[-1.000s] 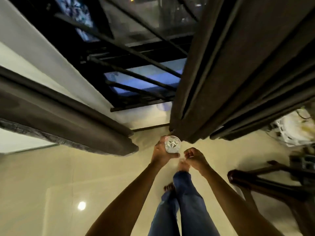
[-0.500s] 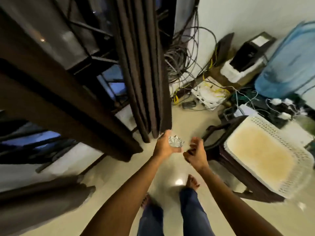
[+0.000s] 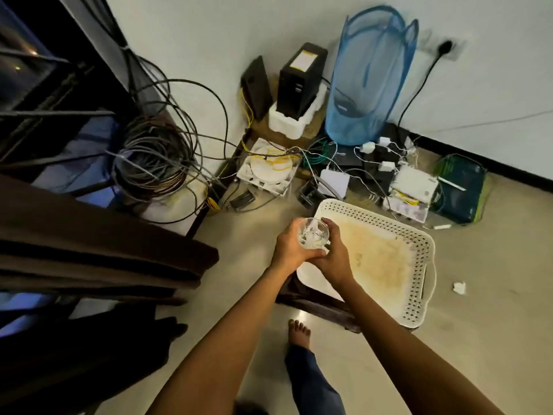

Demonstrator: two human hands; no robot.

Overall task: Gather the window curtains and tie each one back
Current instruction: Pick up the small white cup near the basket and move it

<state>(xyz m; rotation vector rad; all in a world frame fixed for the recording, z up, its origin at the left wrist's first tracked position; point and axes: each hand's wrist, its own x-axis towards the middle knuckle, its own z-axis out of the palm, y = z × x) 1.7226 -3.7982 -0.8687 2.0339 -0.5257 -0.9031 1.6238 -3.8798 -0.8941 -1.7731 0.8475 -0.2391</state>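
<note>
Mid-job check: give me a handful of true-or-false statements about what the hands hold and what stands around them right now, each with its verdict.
1. The left hand and the right hand both hold the clear round object. True.
2. The right hand grips the brown curtain. False: neither hand touches it; it hangs to the left, apart from the hands.
3. The hands are over a corner of the white perforated tray. True.
4. The blue mesh hamper lies flat on the floor. False: it stands upright against the wall.
5. A black plug is plugged into the wall. True.
</note>
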